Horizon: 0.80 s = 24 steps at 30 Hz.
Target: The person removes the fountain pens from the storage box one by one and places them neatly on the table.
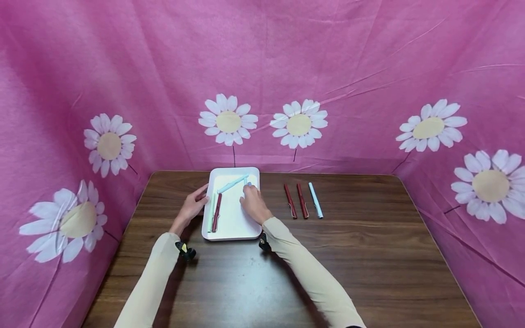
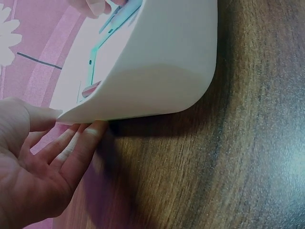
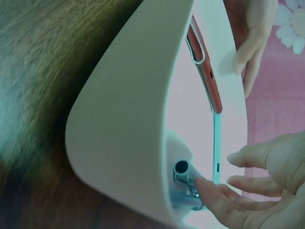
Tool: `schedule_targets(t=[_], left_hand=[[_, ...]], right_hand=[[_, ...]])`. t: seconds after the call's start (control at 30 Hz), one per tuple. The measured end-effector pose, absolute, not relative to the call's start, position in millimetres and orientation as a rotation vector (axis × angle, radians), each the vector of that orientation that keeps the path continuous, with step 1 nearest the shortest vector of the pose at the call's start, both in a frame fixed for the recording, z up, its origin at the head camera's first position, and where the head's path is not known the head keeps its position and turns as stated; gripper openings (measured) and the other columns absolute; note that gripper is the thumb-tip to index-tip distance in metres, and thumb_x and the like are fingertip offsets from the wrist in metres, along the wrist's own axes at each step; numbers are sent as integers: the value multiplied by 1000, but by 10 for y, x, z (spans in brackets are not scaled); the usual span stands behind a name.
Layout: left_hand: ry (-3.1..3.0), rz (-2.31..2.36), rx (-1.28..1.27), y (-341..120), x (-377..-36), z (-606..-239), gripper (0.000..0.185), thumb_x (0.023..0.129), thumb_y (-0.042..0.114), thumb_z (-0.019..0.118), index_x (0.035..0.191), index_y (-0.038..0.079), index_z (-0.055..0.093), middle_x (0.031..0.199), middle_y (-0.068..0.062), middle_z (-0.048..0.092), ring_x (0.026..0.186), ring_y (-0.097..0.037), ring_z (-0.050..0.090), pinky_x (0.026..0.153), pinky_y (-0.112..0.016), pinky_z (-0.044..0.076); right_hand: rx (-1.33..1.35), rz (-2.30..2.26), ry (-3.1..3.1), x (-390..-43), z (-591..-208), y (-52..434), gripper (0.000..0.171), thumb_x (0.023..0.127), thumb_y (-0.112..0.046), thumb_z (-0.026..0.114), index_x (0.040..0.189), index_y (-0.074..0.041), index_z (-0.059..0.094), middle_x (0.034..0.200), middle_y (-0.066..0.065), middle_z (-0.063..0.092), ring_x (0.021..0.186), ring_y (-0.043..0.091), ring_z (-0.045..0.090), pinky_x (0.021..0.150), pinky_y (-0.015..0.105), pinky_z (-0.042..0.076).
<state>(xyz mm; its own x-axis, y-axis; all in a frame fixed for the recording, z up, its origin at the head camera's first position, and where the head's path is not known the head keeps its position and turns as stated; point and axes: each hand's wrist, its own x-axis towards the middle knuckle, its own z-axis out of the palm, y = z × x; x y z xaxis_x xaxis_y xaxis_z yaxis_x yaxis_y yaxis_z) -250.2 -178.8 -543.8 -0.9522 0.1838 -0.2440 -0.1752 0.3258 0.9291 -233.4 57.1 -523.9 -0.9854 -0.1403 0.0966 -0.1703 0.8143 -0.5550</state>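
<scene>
Seen from above at a wood-grain table (image 1: 352, 255) walled in by pink daisy-print cloth (image 1: 369, 68). Left hand (image 1: 192, 207) against the left rim of a white tray (image 1: 234, 225), fingers nearly straight and thumb on the edge, gripping nothing. Right hand (image 1: 253, 203) inside the tray near its far right corner, fingertips resting on a light blue pen (image 1: 248, 184) with its open end showing; fingers only loosely bent, though whether they pinch it is hard to tell from the blurred wrist view. Already in the tray: a red pen (image 1: 216, 212) beside a pale green pen (image 1: 211, 213) along the left wall, and a second light blue pen (image 1: 232, 183) lying aslant at the far end. Outside, well apart to the right, two more red pens (image 1: 296, 201) and a pale blue pen (image 1: 315, 200) in a row.

Likely trouble: the tray sliding or tipping under a sideways push from the left hand, spilling the pens; or the touched pen rolling against the aslant one and jamming in the corner. Tray close to the far edge of the table and the cloth, so little room there. Broad open wood toward the person and on the right, beyond the row of three.
</scene>
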Motion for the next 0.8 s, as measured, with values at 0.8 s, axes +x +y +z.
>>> schedule_targets(t=[0.8], left_hand=[[2271, 1665, -19, -1754, -2463, -5411, 58, 110, 9, 51, 165, 16, 35, 157, -29, 46, 124, -40, 61, 85, -44, 64]], right_hand=[[64, 392, -3004, -2380, -5360, 371, 8, 98, 3, 60, 102, 7, 64, 97, 26, 64, 89, 39, 69, 77, 43, 62]])
